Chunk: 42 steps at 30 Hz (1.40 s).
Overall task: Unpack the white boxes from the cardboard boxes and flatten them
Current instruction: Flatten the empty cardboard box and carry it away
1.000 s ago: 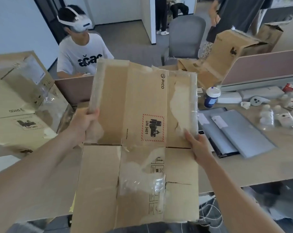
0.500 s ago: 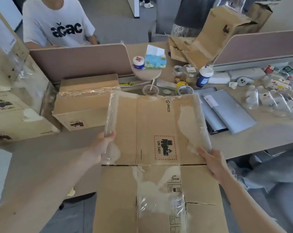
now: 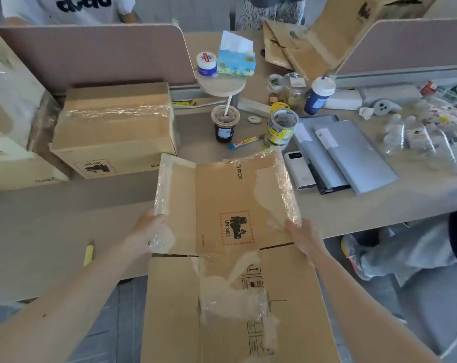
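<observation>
Your left grip [image 3: 148, 229] was curled round the taped left edge of the flat box [image 3: 230, 284], fingers tucked under and thumb on top. Your right grip [image 3: 303, 237] pinched the right edge at the same height, just above the fold line. The flat box was spread open between your arms. Its far panel lay over the tabletop [image 3: 51, 231] and its near panel ran past the tabletop's near edge toward you. Whether it rested on the tabletop could not be told. Torn clear tape clung to both side edges and the middle.

Of the containers, a sealed box [image 3: 112, 127] sat taped shut at the far left, its contents hidden. A big box [image 3: 7, 153] stood just beside it. A cup [image 3: 225, 124] with a straw held dark drink. An open jar [image 3: 281, 128] with a yellow label stood just right of the cup, beyond the flat box's far edge.

Bare tabletop lay to your left, where only a yellow knife [image 3: 88, 255] was. To your right a power bank [image 3: 299, 170] and laptops [image 3: 353, 153] sat near the flat box's edge.

The flat box read "PICO" and "UN 3481" inside a red dashed frame. The sealed box carried the same two marks upside down, and the big box showed "PICO".
</observation>
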Each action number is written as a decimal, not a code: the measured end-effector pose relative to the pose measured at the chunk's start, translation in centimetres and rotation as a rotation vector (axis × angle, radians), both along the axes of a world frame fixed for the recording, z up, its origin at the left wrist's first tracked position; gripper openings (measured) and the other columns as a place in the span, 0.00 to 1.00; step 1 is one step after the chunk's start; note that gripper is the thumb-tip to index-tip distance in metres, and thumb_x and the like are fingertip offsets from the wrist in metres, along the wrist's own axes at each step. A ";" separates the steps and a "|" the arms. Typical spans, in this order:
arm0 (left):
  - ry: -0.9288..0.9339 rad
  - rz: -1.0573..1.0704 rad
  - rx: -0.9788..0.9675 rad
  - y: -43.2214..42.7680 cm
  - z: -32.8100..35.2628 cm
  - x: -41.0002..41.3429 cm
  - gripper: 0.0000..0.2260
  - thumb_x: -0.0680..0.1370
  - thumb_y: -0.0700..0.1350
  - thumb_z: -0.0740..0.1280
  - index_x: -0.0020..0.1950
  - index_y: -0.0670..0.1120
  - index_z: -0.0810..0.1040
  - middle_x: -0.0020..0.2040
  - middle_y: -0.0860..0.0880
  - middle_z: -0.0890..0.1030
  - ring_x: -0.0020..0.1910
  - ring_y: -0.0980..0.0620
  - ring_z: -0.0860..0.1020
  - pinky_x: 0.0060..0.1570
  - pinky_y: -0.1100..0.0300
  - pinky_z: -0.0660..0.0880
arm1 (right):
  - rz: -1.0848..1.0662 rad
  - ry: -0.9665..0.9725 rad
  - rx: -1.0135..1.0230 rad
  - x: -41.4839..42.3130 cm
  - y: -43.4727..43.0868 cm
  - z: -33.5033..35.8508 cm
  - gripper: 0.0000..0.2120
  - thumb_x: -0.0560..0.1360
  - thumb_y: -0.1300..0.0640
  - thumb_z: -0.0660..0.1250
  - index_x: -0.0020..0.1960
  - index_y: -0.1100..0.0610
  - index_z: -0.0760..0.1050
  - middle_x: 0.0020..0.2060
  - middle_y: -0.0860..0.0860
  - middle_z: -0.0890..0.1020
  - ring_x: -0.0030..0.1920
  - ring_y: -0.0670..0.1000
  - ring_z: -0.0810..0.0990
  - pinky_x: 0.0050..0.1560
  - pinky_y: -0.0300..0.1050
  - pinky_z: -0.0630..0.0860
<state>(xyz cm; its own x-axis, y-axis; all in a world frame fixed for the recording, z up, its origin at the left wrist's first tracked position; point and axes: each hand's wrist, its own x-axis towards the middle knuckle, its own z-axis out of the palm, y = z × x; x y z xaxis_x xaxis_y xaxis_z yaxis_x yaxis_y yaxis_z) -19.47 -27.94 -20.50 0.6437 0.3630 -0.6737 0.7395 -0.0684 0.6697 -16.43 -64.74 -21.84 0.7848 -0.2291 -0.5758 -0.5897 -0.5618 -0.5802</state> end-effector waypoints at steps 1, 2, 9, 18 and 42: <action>0.003 -0.016 -0.003 -0.3 -0.3 0.4 0.07 0.79 0.34 0.61 0.49 0.45 0.76 0.39 0.45 0.77 0.36 0.47 0.75 0.39 0.55 0.72 | 0.006 0.005 -0.001 0.9 -0.2 -0.3 0.22 0.75 0.43 0.59 0.60 0.56 0.75 0.46 0.54 0.82 0.45 0.55 0.80 0.47 0.51 0.78; 0.003 -0.028 -0.003 -0.6 -0.7 0.8 0.09 0.78 0.33 0.61 0.49 0.45 0.76 0.39 0.45 0.77 0.37 0.47 0.76 0.38 0.56 0.72 | 0.014 0.010 -0.014 1.9 -0.4 -0.7 0.22 0.74 0.43 0.59 0.61 0.57 0.74 0.47 0.54 0.81 0.45 0.54 0.80 0.45 0.50 0.78; 0.050 -0.027 0.123 -3.2 -4.6 2.3 0.08 0.80 0.37 0.64 0.57 0.45 0.75 0.48 0.45 0.80 0.45 0.47 0.78 0.48 0.52 0.75 | 0.067 0.044 -0.078 7.1 -2.4 -3.8 0.18 0.79 0.52 0.60 0.66 0.60 0.69 0.53 0.57 0.77 0.47 0.55 0.75 0.42 0.46 0.69; 0.202 -0.057 0.229 -2.4 -6.3 3.2 0.13 0.80 0.40 0.64 0.64 0.44 0.73 0.54 0.42 0.79 0.50 0.44 0.77 0.43 0.55 0.73 | 0.162 0.136 -0.034 7.8 -3.6 -6.2 0.18 0.76 0.48 0.65 0.60 0.58 0.75 0.45 0.53 0.81 0.43 0.52 0.80 0.40 0.47 0.74; 0.133 0.138 0.276 1.7 -6.9 0.9 0.17 0.80 0.52 0.65 0.67 0.47 0.73 0.62 0.41 0.78 0.57 0.39 0.77 0.57 0.44 0.75 | 0.242 0.019 0.225 8.4 0.2 -5.3 0.12 0.65 0.48 0.72 0.43 0.55 0.80 0.34 0.48 0.84 0.36 0.51 0.83 0.36 0.48 0.78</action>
